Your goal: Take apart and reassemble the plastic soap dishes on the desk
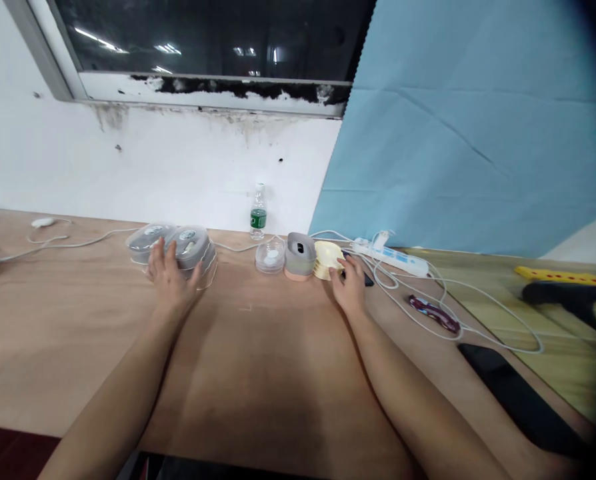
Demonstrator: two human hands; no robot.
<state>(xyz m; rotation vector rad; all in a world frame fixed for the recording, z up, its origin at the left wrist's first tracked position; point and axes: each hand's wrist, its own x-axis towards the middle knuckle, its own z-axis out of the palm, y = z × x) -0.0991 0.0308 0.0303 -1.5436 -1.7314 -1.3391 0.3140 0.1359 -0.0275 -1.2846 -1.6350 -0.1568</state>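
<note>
Touching containers (193, 245), left grip (171, 283) splayed; yellow stack (328, 252), right grip (351, 283) loose.

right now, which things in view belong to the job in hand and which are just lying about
Likely in the job:
clear-lidded containers, at the left hand
yellow stack, at the right hand
grey-and-pink container and clear round container, between the hands

Seemingly lying about:
bottle
power strip
maroon item
black slab

Peeling windowsill (228, 91) and power strip (403, 259) suggest a workroom.
</note>
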